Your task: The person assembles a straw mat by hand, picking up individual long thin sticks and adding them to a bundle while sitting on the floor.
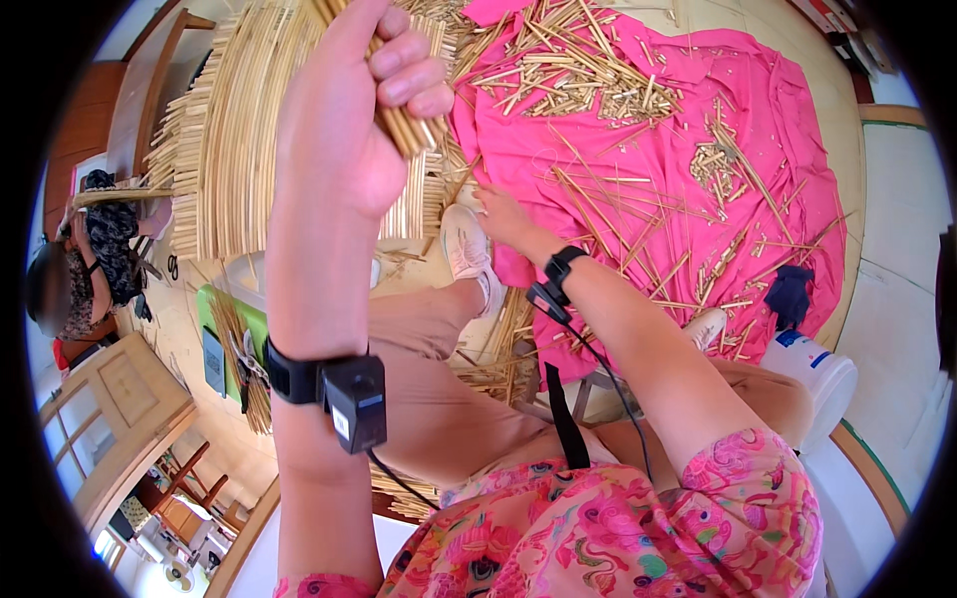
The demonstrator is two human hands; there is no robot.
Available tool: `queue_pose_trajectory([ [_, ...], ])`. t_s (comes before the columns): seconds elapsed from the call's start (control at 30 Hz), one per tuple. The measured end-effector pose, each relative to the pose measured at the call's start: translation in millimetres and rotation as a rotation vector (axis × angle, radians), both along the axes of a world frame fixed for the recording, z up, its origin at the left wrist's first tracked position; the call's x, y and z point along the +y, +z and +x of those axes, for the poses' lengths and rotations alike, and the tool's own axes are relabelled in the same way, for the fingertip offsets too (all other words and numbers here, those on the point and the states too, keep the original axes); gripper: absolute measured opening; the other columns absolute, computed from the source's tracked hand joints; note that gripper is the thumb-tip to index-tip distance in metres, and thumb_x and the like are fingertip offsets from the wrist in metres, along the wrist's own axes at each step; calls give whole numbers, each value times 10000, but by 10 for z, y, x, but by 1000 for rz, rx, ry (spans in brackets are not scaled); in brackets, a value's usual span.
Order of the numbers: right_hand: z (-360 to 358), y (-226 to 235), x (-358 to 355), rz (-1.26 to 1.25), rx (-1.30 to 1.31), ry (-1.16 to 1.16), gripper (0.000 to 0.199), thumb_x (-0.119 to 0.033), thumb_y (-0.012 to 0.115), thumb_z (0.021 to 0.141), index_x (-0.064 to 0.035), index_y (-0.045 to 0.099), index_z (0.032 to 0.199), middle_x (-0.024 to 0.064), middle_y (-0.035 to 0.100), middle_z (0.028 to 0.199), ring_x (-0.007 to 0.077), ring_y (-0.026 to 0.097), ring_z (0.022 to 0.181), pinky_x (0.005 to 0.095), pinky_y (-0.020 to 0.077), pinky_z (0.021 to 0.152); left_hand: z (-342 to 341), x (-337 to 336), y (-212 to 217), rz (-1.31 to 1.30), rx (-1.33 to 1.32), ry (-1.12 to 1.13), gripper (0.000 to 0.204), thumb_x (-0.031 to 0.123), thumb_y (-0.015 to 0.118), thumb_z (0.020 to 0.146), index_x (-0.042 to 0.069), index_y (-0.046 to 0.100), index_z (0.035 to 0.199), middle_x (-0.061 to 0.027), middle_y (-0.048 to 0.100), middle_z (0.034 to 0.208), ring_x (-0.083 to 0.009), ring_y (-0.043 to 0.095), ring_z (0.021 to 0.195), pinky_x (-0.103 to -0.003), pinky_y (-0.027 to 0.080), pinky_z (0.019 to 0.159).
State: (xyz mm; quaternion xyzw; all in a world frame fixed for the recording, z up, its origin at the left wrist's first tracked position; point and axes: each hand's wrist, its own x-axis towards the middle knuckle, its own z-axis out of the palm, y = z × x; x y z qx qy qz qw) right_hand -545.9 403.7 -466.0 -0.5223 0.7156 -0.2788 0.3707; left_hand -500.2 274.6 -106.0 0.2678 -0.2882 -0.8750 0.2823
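A: Sticks in the left hand (359, 110), what are they?
B: Thin sticks (404, 125), prob. split bamboo or cane. Pale tan, dry, matt, smooth along the grain. Same stuff as the big stack (234, 140) and the loose bits by the right hand (503, 214).
A: Sheet under them?
B: Pink cloth (778, 110), thin woven fabric, matt, creased.
A: Wrist gear?
B: Black wristbands (299, 379), matt strap w/ a hard plastic box, slight sheen. Thin rubbery cable.
A: Clothes?
B: Printed top (638, 538), soft cloth, matt. Tan trousers (449, 399), plain woven. Shoe (464, 249) looks like whitish mesh fabric.
A: Bucket?
B: White tub (822, 384), smooth glossy plastic. Floor (897, 229): pale, smooth tiles.
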Motion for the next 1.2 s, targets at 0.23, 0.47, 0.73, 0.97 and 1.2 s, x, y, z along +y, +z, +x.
queue_pose_trajectory([
  [0.23,334,-248,-677,169,-49,118,446,-100,509,756,-5,507,1191,233,427,1273,385,413,1181,389,348,996,179,-24,108,65,18,25,266,222,368,979,91,380,747,44,291,563,-55,294,448,-212,295,433],
  [0.47,292,-484,-769,257,-159,21,384,-95,515,746,7,563,1113,228,464,1219,334,439,1165,364,377,962,123,-39,88,84,5,0,277,235,349,984,89,388,753,42,286,566,-60,297,457,-221,300,442],
  [0.73,-84,-525,-631,16,-241,-169,396,-96,545,759,11,558,1139,214,549,1095,316,554,975,335,443,848,-38,47,106,47,2,-6,277,231,371,978,91,392,740,43,288,565,-55,296,461,-214,295,444],
  [0.97,-32,-420,-609,92,-190,-35,411,-94,490,768,-3,530,1167,217,494,1204,343,454,1151,368,377,968,-1,31,77,32,-40,26,275,224,377,976,95,390,733,47,291,562,-51,297,457,-209,292,432],
  [1.2,273,-463,-827,263,-188,105,480,-122,492,775,-21,479,1245,233,418,1296,357,388,1216,356,335,1014,125,-55,-20,80,-68,47,275,233,367,979,105,384,736,51,287,562,-50,292,450,-210,292,432],
])
